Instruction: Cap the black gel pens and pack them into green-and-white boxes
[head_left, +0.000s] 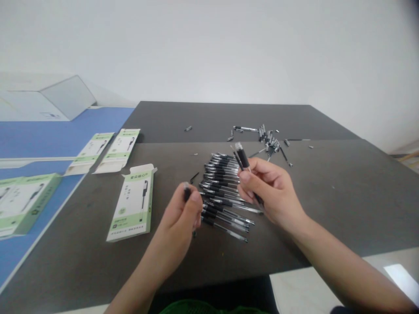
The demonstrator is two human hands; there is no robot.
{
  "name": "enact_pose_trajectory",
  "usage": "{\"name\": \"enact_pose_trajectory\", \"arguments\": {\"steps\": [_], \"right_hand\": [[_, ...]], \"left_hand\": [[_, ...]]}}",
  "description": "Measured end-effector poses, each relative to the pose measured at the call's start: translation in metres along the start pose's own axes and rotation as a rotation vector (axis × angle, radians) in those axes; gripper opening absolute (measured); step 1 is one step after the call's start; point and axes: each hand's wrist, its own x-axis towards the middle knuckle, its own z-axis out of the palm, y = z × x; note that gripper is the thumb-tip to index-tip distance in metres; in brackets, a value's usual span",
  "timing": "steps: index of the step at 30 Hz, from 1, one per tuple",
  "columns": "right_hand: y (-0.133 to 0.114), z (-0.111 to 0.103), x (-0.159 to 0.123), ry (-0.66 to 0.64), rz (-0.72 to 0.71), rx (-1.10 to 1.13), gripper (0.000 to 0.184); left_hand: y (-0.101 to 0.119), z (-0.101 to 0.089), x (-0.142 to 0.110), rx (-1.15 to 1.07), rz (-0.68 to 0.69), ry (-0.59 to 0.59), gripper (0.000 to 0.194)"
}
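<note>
My right hand (270, 189) is closed on a gel pen (241, 155) whose clear tip end and black grip stick up from the fingers. Beside that grip, a thin dark piece with a fine tip, perhaps a refill, rises from the same fingers. In my left hand (181, 211) a pen-like piece with a black part (187, 192) shows between thumb and fingers; its rest is hidden. Between and behind both hands lies a row of black-gripped pens (221, 181) on the dark table (294, 257).
Loose caps and pen parts (270, 141) are heaped farther back, with a single cap (188, 128) to their left. An open-flapped pen box (132, 203) lies left of my hands. Several more boxes (119, 148) lie farther left, near a white carton (49, 100).
</note>
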Motion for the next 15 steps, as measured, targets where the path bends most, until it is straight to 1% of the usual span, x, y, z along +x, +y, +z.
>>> {"name": "enact_pose_trajectory", "arguments": {"steps": [2, 5, 9, 12, 15], "right_hand": [[-0.004, 0.001, 0.003, 0.012, 0.005, 0.083, 0.024], [-0.009, 0.006, 0.005, 0.078, -0.047, 0.079, 0.024], [-0.011, 0.008, 0.003, 0.053, -0.115, 0.009, 0.024], [-0.007, 0.008, 0.004, 0.06, -0.2, -0.059, 0.025], [-0.002, 0.008, 0.008, 0.064, -0.243, -0.084, 0.027]], "left_hand": [[-0.002, 0.002, -0.01, 0.2, -0.024, -0.074, 0.026], [0.0, 0.008, -0.019, 0.435, 0.047, -0.159, 0.027], [0.004, 0.016, -0.02, 0.509, 0.137, -0.229, 0.024], [0.001, 0.018, -0.018, 0.534, 0.171, -0.198, 0.022], [-0.004, 0.019, -0.016, 0.552, 0.199, -0.091, 0.021]]}}
